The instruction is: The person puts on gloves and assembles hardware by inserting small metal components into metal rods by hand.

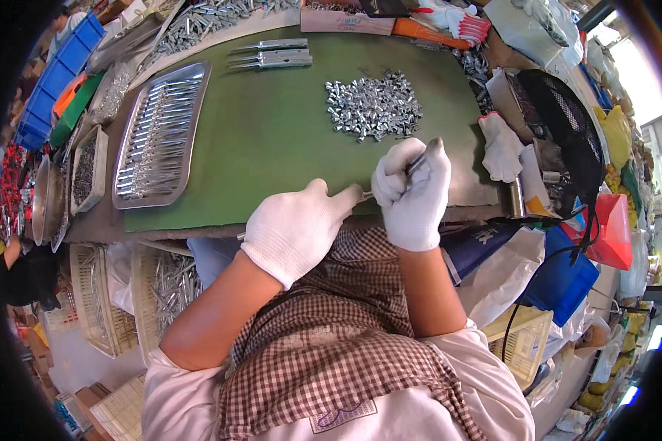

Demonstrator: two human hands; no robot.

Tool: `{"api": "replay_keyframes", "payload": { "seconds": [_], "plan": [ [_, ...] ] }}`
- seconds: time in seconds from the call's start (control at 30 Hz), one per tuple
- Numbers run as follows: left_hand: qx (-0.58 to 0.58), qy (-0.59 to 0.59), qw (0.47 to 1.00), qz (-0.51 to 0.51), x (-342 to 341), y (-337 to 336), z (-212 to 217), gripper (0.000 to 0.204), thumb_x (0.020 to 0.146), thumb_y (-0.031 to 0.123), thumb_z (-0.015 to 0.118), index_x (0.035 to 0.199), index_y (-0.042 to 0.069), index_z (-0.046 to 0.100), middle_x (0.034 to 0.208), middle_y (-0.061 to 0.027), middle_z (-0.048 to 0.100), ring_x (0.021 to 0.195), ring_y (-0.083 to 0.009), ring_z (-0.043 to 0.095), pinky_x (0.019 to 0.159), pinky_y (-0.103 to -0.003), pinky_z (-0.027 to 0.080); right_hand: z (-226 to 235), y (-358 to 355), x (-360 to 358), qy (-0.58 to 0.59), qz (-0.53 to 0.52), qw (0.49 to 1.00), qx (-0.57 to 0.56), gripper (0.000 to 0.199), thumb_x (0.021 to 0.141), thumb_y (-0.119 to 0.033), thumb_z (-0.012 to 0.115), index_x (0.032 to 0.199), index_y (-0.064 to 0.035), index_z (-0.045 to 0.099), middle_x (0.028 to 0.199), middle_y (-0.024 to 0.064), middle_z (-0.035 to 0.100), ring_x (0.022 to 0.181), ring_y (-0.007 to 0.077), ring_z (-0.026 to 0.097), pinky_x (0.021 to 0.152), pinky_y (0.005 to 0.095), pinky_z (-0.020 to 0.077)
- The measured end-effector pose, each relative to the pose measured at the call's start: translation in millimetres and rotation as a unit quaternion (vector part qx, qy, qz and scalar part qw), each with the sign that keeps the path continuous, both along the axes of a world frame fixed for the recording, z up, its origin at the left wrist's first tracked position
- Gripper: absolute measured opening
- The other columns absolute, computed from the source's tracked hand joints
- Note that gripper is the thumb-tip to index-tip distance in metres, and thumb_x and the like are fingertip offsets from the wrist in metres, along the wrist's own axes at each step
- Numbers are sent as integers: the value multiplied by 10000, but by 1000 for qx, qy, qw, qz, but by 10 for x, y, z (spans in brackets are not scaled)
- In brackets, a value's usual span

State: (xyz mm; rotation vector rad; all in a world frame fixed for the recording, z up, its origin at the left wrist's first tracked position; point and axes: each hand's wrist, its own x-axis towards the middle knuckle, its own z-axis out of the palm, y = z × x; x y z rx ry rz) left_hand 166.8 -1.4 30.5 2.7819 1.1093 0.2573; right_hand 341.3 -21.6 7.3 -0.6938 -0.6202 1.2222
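Both of my hands wear white gloves and meet at the near edge of the green mat [272, 140]. My left hand [294, 224] is closed around a thin metal piece whose tip [365, 195] pokes out toward the right hand. My right hand [412, 191] pinches a small dark metal part [417, 162] between thumb and fingers, touching the left hand's piece. A pile of small shiny metal parts [374, 110] lies on the mat just beyond the right hand.
A steel tray [129, 192] of long metal pieces sits at the mat's left, with three more metal pieces [272, 55] at the far edge. A spare white glove [502, 147] and a black mesh fan [566, 132] stand right. Wire baskets [162, 287] sit by my left knee.
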Motion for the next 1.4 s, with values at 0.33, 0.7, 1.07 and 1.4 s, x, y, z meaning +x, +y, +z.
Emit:
{"api": "replay_keyframes", "payload": {
  "seconds": [0.33,0.7,1.07,1.4],
  "plan": [
    [-31,15,999,7,6,31,39,274,966,299,597,1235,275,642,747,-94,595,574,-313,658,512,-415,558,-151,92,-79,111,6,990,91,529,1044,-414,362,672,-48,450,532,-19,289,469,109,246,456,296,209],
    [-5,50,998,-47,52,98,151,202,911,221,630,1089,128,650,776,-86,580,587,-268,658,520,-383,544,-228,34,-119,-69,-33,992,102,640,1057,-451,405,573,-32,435,518,43,392,471,135,291,473,310,198],
    [54,60,996,-49,151,72,69,167,946,234,593,941,71,627,786,-103,642,615,-291,695,557,-396,573,-168,39,-119,14,-45,996,73,510,996,-355,348,566,-83,361,497,21,286,473,156,270,477,330,199],
    [-8,-22,999,-28,51,126,-146,249,977,332,567,1007,116,686,820,-120,687,731,-318,706,645,-421,583,-238,169,-27,137,-10,987,83,548,1020,-402,336,561,-101,337,500,-17,235,437,132,216,428,312,167]
  ]
}}
